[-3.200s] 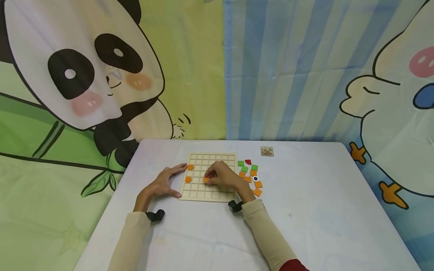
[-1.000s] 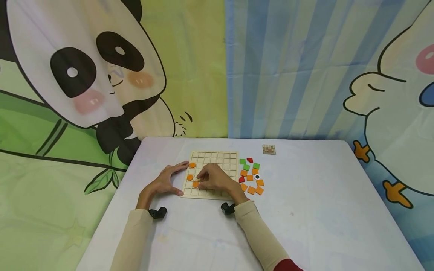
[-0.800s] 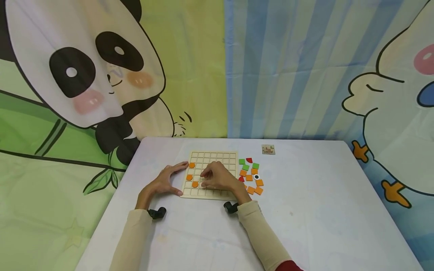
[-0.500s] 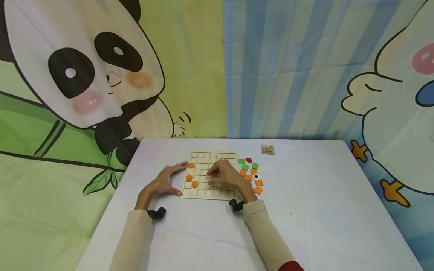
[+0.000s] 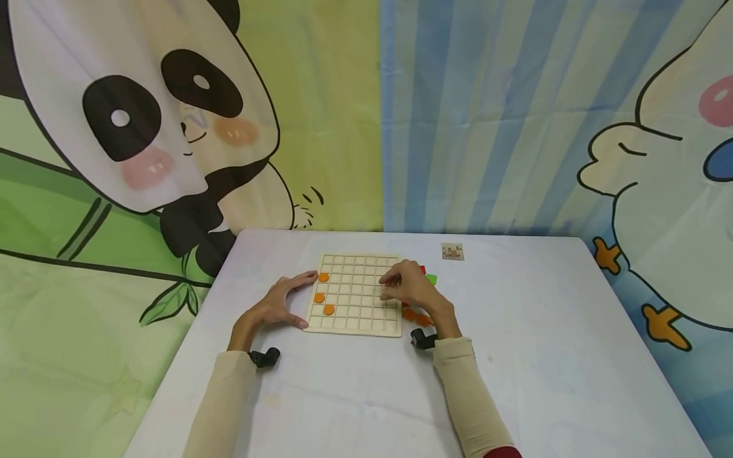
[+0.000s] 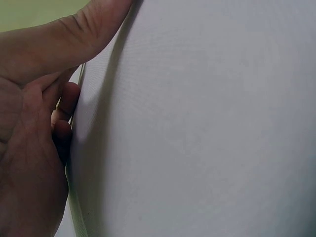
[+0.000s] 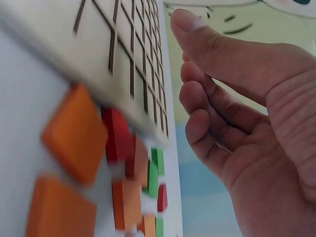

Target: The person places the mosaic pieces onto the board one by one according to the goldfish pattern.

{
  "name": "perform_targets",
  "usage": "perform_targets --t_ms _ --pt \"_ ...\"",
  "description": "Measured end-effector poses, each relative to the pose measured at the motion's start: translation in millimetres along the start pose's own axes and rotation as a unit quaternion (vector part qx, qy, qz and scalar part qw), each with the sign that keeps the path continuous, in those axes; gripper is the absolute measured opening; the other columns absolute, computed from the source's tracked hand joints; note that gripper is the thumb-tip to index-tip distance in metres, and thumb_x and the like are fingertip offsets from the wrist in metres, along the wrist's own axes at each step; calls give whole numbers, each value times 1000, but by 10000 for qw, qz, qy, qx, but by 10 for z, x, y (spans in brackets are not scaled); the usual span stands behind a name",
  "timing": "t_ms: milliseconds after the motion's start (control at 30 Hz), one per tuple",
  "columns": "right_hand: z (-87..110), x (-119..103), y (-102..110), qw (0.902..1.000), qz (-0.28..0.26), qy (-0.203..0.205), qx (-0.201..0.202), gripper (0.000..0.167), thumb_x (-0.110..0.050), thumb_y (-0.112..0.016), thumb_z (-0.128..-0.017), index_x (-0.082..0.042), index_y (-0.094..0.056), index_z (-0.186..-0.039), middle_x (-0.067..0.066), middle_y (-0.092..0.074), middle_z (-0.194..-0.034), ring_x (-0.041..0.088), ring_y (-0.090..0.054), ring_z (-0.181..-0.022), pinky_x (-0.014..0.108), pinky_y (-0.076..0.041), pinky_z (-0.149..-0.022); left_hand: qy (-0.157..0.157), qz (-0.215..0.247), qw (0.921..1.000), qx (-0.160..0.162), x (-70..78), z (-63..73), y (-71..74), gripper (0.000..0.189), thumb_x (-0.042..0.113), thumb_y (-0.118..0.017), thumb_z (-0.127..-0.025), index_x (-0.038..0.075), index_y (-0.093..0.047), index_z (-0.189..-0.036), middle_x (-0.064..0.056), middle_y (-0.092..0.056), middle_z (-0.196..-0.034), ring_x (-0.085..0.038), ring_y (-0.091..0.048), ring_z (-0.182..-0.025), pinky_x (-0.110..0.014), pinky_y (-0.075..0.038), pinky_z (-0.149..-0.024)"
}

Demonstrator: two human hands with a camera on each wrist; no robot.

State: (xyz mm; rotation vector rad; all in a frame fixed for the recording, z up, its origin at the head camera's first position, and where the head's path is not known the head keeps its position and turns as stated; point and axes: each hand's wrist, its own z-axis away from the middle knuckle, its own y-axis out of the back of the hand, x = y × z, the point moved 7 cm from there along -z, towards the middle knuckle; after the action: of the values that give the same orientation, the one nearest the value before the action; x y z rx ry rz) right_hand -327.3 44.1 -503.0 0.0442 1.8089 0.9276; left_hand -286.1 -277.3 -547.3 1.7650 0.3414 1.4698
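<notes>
A pale wooden grid board (image 5: 361,286) lies on the white table. Three orange discs sit in its left part: an upper disc (image 5: 323,277), a middle disc (image 5: 319,298) and a lower disc (image 5: 329,310). My left hand (image 5: 275,304) touches the board's left edge, thumb and forefinger spread wide along it. Over the board's right edge hangs my right hand (image 5: 411,284), fingers loosely bent; in the right wrist view this hand (image 7: 247,113) holds nothing, the thumb apart from the fingers.
Right of the board lie loose orange squares (image 7: 76,136), green pieces (image 7: 153,177) and red pieces (image 7: 117,136), partly hidden in the head view by my right hand. A small patterned card (image 5: 452,251) lies near the table's back edge. Printed cloth hangs behind the table.
My right hand brought an orange disc to the board's lower left and let it go. Without it, the hand has moved right to the board's edge. My left hand has stayed in place.
</notes>
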Motion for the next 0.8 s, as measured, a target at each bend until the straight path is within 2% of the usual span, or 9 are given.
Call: perform_targets --t_ms 133,367,800 --pt "81 98 111 9999 108 -46 97 30 -6 -95 -83 4 -84 -108 17 -81 -102 19 -72 -82 30 -60 -77 -111 -139 9998 39 -4 5 -4 123 28 -108 -58 11 -50 -164 -13 -41 -176 -35 -47 -136 -53 -36 -113" --pt "201 216 224 9997 113 -139 168 29 -3 -93 -84 6 -83 -110 19 -81 -100 20 -72 -80 29 -60 -76 52 -50 10000 -17 -18 5 3 122 29 -109 -60 11 -49 -165 -12 -39 -178 -36 -46 -139 -57 -34 -115" --pt "365 349 376 9971 389 -573 301 27 -5 -93 -84 2 -84 -109 15 -83 -101 19 -73 -84 33 -61 -79 24 -34 10000 -18 -3 -6 -2 124 29 -109 -59 8 -48 -165 -14 -38 -177 -35 -47 -136 -55 -34 -112"
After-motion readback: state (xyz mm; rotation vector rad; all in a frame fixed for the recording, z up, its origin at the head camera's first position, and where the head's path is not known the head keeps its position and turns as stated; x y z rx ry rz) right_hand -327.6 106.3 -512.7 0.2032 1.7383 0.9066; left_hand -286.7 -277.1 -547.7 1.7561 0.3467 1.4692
